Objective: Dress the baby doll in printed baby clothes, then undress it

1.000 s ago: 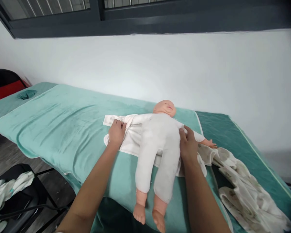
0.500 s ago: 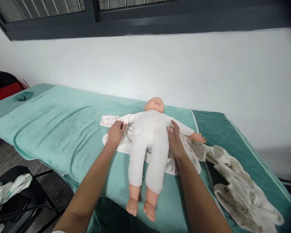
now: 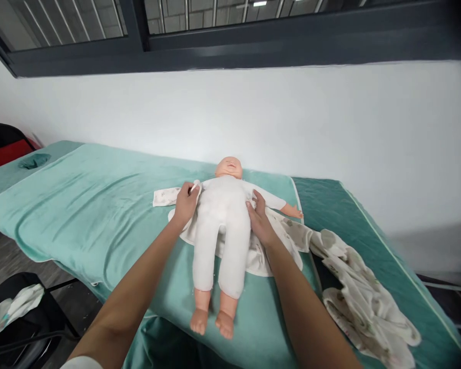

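Note:
A baby doll (image 3: 225,202) with a white cloth body lies on its back, head toward the wall and bare feet toward me. Under its torso is spread a pale printed baby top (image 3: 259,259), one sleeve (image 3: 166,197) stretched out to the left. My left hand (image 3: 185,205) pinches the top's edge and lifts it beside the doll's shoulder. Against the doll's other side rests my right hand (image 3: 259,218), thumb and fingers apart; the fingertips are partly hidden by the doll's body.
A green-covered massage bed (image 3: 111,205) with a face hole at its left end stands against the white wall. More printed baby clothing (image 3: 369,292) lies bunched to the right. A black chair (image 3: 26,318) holding white cloth is at lower left. A dark window frame runs above.
My left hand has gripped the top's edge and raised it toward the doll's shoulder. My right hand stays at the doll's side. The camera view has shifted slightly.

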